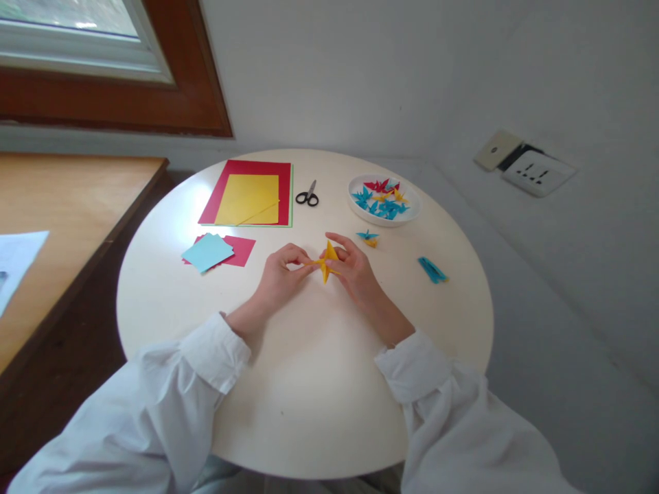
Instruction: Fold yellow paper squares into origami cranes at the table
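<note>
Above the middle of the round table, a yellow origami crane point(330, 255) is held between both hands, its pointed wings spread up and down. My left hand point(286, 273) pinches its thin left point between thumb and fingers. On the other side my right hand point(356, 269) grips the body, thumb in front, with the index finger stretched out beyond the paper. Just past the right hand lie a small blue and a yellow folded crane point(368, 238). Farther right on the table is a bundle of narrow blue folded paper point(433, 269).
A white dish point(384, 221) holds several red, blue and yellow cranes. Black-handled scissors point(307, 197) lie left of it. Larger red and yellow sheets point(247, 199) are stacked at the back left, with light blue squares point(208, 252) and pink squares point(241, 251) nearer. A wooden desk point(77, 199) stands left.
</note>
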`<state>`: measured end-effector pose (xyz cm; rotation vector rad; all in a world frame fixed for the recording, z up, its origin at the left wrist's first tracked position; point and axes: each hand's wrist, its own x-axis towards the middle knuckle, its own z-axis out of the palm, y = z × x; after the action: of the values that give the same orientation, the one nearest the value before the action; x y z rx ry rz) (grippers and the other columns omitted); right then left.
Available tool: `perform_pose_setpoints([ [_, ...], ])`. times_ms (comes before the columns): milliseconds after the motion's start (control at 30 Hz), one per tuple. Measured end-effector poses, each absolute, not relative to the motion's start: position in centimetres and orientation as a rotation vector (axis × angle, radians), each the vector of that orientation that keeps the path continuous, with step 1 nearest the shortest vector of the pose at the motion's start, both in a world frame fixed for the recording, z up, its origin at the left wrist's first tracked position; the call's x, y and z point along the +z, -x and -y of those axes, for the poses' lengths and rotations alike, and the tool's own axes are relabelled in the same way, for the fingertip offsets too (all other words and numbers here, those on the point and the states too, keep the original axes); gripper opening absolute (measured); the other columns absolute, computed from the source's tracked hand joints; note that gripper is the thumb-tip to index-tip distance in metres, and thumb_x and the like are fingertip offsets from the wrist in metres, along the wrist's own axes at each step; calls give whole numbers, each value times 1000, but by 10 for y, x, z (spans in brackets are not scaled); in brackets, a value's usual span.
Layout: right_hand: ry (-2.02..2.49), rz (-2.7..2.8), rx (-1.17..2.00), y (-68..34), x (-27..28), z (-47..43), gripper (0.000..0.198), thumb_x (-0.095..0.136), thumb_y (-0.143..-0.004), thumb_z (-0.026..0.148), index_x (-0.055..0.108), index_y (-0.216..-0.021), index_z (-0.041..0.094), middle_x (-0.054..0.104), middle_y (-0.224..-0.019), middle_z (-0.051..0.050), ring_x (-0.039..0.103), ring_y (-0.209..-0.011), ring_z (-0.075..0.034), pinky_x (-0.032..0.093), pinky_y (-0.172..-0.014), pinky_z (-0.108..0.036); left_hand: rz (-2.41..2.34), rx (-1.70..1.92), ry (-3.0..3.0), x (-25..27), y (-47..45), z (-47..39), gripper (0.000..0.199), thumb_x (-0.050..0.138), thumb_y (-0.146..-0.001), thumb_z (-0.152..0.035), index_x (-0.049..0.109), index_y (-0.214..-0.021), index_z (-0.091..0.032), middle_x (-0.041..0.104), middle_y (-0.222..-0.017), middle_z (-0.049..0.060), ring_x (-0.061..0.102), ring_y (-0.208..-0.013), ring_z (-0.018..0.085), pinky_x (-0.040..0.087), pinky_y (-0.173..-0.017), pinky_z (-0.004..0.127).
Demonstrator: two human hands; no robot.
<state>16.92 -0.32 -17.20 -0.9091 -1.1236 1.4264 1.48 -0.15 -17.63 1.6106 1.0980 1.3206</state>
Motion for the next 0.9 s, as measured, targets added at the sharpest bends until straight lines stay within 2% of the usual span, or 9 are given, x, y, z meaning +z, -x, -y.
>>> perform_pose_setpoints([
  [100, 903, 1117, 1398, -169, -173, 2, 47, 68, -60, 20, 54, -104, 25, 59, -68, 7, 58, -67, -11, 48, -68, -27, -1128, 1300, -1546, -172, -14, 1, 20, 72, -63, -27, 57, -56, -16, 57, -66, 0, 54, -63, 12, 43, -61, 26],
  [233, 909, 1134, 1376, -170, -173, 1, 44, 68, -60, 22, 54, -101, 24, 59, -70, 6, 57, -68, -11, 47, -68, -27, -1110, 1292, -1570, -170, -12, -1, 16, 71, -66, -28, 63, -59, -17, 62, -71, 2, 57, -68, 14, 45, -66, 27],
  [467, 952, 1289, 1371, -175, -172, 0, 26, 72, -57, 25, 57, -77, 21, 61, -82, 2, 57, -76, -13, 47, -70, -27, -1083, 1327, -1712, -171, -6, -5, 14, 68, -70, -26, 64, -60, -17, 62, -73, 4, 57, -67, 13, 45, -66, 27],
  [633, 997, 1360, 1429, -177, -172, 1, 27, 74, -59, 31, 57, -76, 21, 62, -82, 1, 57, -72, -12, 46, -64, -26, -1116, 1332, -1791, -169, -2, -7, 10, 65, -72, -25, 65, -64, -18, 61, -68, 2, 55, -62, 12, 43, -59, 26],
  [900, 1000, 1358, 1429, -170, -173, 5, 37, 72, -61, 49, 51, -71, 21, 62, -72, 2, 59, -68, -13, 45, -64, -27, -1127, 1169, -1727, -166, -4, -3, 12, 61, -74, -26, 69, -72, -17, 70, -73, 4, 60, -66, 14, 45, -62, 26],
])
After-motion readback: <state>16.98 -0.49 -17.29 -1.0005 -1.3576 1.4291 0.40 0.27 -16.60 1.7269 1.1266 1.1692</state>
